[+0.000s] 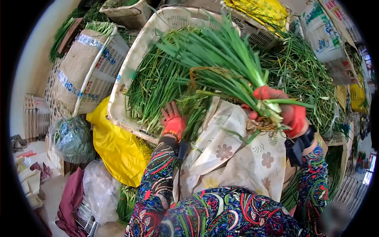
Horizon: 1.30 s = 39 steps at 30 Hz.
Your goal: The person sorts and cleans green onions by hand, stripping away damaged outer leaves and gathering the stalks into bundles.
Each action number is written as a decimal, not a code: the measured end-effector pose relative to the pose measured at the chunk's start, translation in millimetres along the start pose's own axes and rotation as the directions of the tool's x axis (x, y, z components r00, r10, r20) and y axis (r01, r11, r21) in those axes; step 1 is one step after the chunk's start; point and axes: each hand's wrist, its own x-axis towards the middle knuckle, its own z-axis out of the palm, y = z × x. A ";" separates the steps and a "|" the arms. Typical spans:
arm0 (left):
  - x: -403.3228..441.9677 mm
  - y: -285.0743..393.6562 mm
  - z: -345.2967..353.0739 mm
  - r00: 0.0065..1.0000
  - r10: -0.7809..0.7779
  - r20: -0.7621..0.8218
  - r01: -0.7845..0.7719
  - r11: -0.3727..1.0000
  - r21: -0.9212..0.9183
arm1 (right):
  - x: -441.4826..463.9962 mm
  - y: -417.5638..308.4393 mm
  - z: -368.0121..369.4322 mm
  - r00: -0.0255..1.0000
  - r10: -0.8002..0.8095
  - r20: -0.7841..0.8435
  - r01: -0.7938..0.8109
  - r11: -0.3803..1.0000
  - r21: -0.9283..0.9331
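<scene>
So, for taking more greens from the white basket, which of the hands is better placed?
Probably the left hand: it is spread open at the long-leaved greens in the white basket and seems to grip nothing. The right hand is closed around a bunch near its base.

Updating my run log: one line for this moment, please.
left hand: open, at loose greens in pale basket | right hand: gripping green bunch near base

The left hand point(174, 122) lies back upward, fingers point(169, 108) spread, its arm point(158, 172) stretched forward. The right hand point(293, 117) is curled in a grip, its arm point(316, 172) out to the side.
</scene>
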 end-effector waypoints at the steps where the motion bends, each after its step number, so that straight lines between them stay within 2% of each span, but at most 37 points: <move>1: -0.8 2.0 -0.8 1.000 -0.009 -0.006 0.009 0.999 0.034 | -14.9 -16.5 9.8 0.998 0.009 0.057 -0.007 1.000 -0.023; 3: 1.8 -0.7 -1.8 1.000 0.000 0.014 -0.001 0.999 0.045 | -34.7 -37.0 9.5 0.978 -0.159 0.133 0.181 0.969 -0.171; 4: 2.8 -1.5 -3.9 1.000 0.003 0.017 -0.004 0.999 0.043 | -40.9 -44.3 10.0 0.900 -0.303 0.314 0.351 0.930 -0.108; 6: 6.4 -4.1 -6.4 0.999 0.006 0.053 -0.006 1.000 0.000 | -52.7 -72.0 4.4 0.846 -0.326 0.423 0.345 0.938 0.035; 8: 9.4 -7.4 -19.5 0.991 0.026 0.129 -0.020 0.999 -0.049 | -63.8 -107.5 2.4 0.873 -0.169 0.458 0.144 0.986 0.088; 9: 10.7 -6.8 -33.4 0.978 0.030 0.205 -0.020 0.998 -0.053 | -68.8 -117.4 5.0 0.854 -0.126 0.505 0.090 0.991 0.095; 10: 13.9 -13.8 -46.8 0.958 0.111 0.264 -0.085 0.991 -0.108 | -71.3 -116.5 12.4 0.828 -0.126 0.546 0.097 0.992 0.082; 11: 16.4 -23.3 -62.7 0.927 0.192 0.322 -0.146 0.976 -0.162 | -75.2 -115.4 17.9 0.815 -0.156 0.558 0.152 0.987 0.054; 12: 10.3 -24.9 -101.5 0.879 0.285 0.382 -0.176 0.939 -0.296 | -81.0 -108.8 21.9 0.814 -0.211 0.541 0.246 0.969 0.007; 14: -30.8 -6.8 -211.0 0.788 0.406 0.462 -0.146 0.853 -0.501 | -88.8 -80.8 19.5 0.865 -0.386 0.320 0.466 0.855 -0.228; 15: -44.7 -6.3 -256.1 0.671 0.580 0.463 -0.180 0.732 -0.657 | -93.8 -72.5 18.7 0.831 -0.439 0.342 0.542 0.778 -0.318; 16: -72.0 -7.2 -310.3 0.563 0.749 0.348 -0.298 0.578 -0.760 | -102.4 -61.1 17.3 0.771 -0.432 0.469 0.606 0.725 -0.328; 17: -92.4 -5.4 -352.9 0.427 0.870 0.247 -0.433 0.437 -0.788 | -106.2 -50.8 15.6 0.736 -0.372 0.566 0.611 0.725 -0.317; 18: -104.9 3.5 -387.1 0.224 0.969 0.109 -0.617 0.227 -0.753 | -108.0 -41.0 13.9 0.728 -0.303 0.616 0.582 0.747 -0.320; 19: -117.5 15.0 -413.4 0.023 1.000 -0.007 -0.741 0.012 -0.671 | -105.4 -34.0 13.8 0.741 -0.219 0.635 0.530 0.772 -0.352; 20: -130.6 26.8 -434.1 -0.107 0.992 -0.073 -0.797 -0.129 -0.590 | -102.9 -26.9 13.8 0.749 -0.134 0.649 0.477 0.788 -0.388; 21: -148.2 42.1 -453.4 -0.008 0.999 -0.033 -0.845 -0.024 -0.534 | -100.5 -19.8 13.9 0.751 -0.048 0.659 0.426 0.797 -0.428; 22: -163.2 54.8 -465.9 0.098 0.995 -0.001 -0.880 0.086 -0.468 | -94.9 -5.8 11.7 0.705 0.000 0.709 0.383 0.841 -0.381; 24: -165.5 93.6 -460.3 0.149 0.989 0.022 -0.895 0.144 -0.423 | -90.6 13.6 13.5 0.665 0.094 0.741 0.319 0.861 -0.396; 26: -149.2 120.4 -418.5 0.208 0.969 0.136 -0.868 0.247 -0.431 | -88.0 27.8 9.8 0.567 0.122 0.814 0.408 0.817 -0.407; 27: -141.3 126.8 -398.2 0.317 0.914 0.251 -0.828 0.396 -0.397 | -86.5 34.8 7.8 0.516 0.135 0.846 0.453 0.795 -0.403; 28: -128.3 131.3 -373.6 0.229 0.901 0.367 -0.777 0.397 -0.488 | -94.8 34.5 3.3 0.547 0.223 0.807 0.195 0.903 -0.382; 29: -113.9 135.1 -346.0 0.124 0.875 0.469 -0.714 0.406 -0.570 | -105.6 33.3 0.6 0.551 0.315 0.773 -0.078 0.941 -0.328; 30: -104.3 134.5 -314.6 0.016 0.803 0.596 -0.571 0.496 -0.654 | -117.2 23.6 9.8 0.705 0.540 0.459 -0.290 0.811 -0.508; 31: -101.5 130.6 -287.8 -0.114 0.717 0.688 -0.415 0.595 -0.689 | -132.0 7.5 26.1 0.730 0.646 0.222 -0.402 0.669 -0.624; 33: -116.6 110.0 -248.3 -0.100 0.689 0.718 0.107 0.725 -0.680 | -113.4 13.0 -7.1 0.572 0.773 0.273 -0.505 0.595 -0.625; 34: -126.5 99.6 -231.3 -0.107 0.665 0.739 0.363 0.718 -0.594 | -108.6 19.4 -29.3 0.580 0.763 0.286 -0.503 0.612 -0.610; 35: -132.6 95.4 -219.5 -0.126 0.635 0.762 0.592 0.664 -0.456 | -112.3 27.6 -51.0 0.694 0.683 0.226 -0.485 0.676 -0.555; 36: -134.7 97.7 -212.9 -0.170 0.659 0.733 0.607 0.656 -0.449 | -127.4 16.9 -46.0 0.783 0.598 0.172 -0.433 0.722 -0.540; 38: -135.0 103.2 -203.4 -0.196 0.686 0.701 0.587 0.655 -0.476 | -134.6 7.9 -59.6 0.839 0.533 0.105 -0.410 0.748 -0.522; 39: -132.8 106.2 -201.2 -0.183 0.687 0.703 0.544 0.666 -0.510 | -108.9 24.6 -74.6 0.813 0.549 0.194 -0.401 0.770 -0.497</move>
